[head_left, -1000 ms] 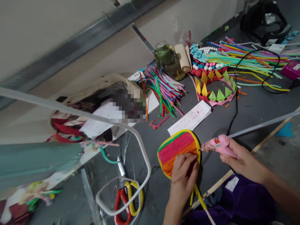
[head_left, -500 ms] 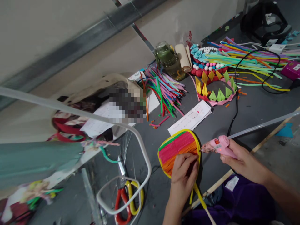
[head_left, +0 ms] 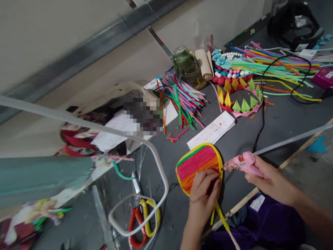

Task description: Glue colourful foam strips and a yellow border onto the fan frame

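My left hand (head_left: 204,189) is closed over the lower right part of a fan-shaped paddle (head_left: 194,162), its fingers pinched at the yellow rim. Pink and orange strips with a green band fill the paddle's face, and a yellow-wrapped handle (head_left: 222,218) runs down from it. In my right hand (head_left: 267,178) is a pink hot glue gun (head_left: 247,164), with a long clear glue stick (head_left: 291,140) sticking out of its back. The gun's smudged nozzle points left, close beside the paddle's right rim; I cannot tell if they touch.
Scissors with red and yellow handles (head_left: 137,227) lie at lower left, behind a white bent frame (head_left: 158,163). Folded paper (head_left: 212,129), a paper crown (head_left: 240,107), a green bottle (head_left: 188,67) and bundles of pipe cleaners (head_left: 184,100) sit beyond. The gun's black cord (head_left: 262,121) crosses the table.
Almost nothing differs. The view has shifted very slightly; both hands keep their holds, with the glue gun's nozzle still beside the paddle's rim.
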`<state>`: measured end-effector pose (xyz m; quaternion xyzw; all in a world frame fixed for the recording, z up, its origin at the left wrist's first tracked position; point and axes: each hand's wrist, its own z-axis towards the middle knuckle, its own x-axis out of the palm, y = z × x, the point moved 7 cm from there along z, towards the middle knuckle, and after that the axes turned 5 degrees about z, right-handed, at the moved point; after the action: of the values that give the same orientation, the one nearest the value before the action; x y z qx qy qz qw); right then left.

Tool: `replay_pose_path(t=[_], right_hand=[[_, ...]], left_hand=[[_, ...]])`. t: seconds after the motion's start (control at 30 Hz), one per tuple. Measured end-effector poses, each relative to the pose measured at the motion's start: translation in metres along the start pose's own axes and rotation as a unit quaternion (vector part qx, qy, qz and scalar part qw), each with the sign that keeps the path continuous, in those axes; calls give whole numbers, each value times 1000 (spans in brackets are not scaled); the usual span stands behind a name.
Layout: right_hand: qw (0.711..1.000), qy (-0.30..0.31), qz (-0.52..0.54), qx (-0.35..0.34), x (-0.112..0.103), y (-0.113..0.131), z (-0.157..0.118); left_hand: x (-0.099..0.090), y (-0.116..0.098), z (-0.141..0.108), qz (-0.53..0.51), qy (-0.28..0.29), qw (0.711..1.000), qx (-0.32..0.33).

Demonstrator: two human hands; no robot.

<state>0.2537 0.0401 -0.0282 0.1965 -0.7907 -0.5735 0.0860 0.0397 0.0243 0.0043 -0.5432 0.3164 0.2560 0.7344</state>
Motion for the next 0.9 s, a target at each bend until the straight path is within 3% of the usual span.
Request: replay_pose_path(t=[0.67, 0.9], right_hand=[[1000, -3, 5, -15, 0, 0, -2], [997, 18, 67, 36, 4, 0, -4]], left_hand=[[2, 0, -1, 2, 2, 1000, 15], [2, 0, -2, -5, 0, 1000, 20]])
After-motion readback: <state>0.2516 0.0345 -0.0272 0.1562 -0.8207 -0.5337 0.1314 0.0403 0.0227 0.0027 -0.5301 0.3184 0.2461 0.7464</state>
